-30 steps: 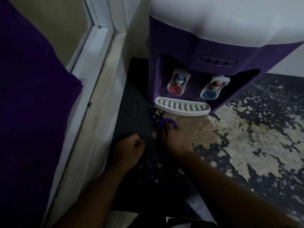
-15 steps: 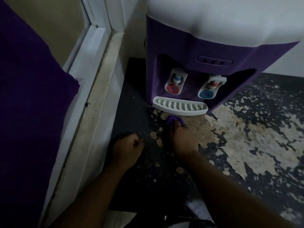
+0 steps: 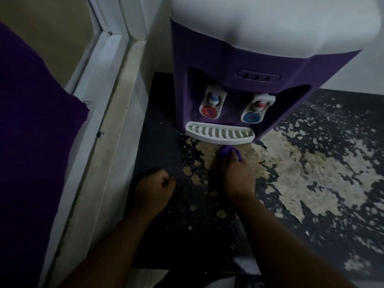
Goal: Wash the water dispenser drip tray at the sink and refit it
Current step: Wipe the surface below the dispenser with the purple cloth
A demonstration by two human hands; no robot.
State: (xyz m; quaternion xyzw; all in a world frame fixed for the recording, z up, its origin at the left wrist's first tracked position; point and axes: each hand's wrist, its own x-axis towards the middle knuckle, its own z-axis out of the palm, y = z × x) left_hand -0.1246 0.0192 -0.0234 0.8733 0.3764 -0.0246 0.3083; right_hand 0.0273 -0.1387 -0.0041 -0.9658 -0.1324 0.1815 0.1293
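Head: right hand grips purple cloth; left hand fisted.

**Around the grip**

Under the grip of the right hand lies a dark surface with pale, worn patches. Well to the left of it hangs purple fabric, just beside a white frame.

No readable text on water dispenser (picture dim).
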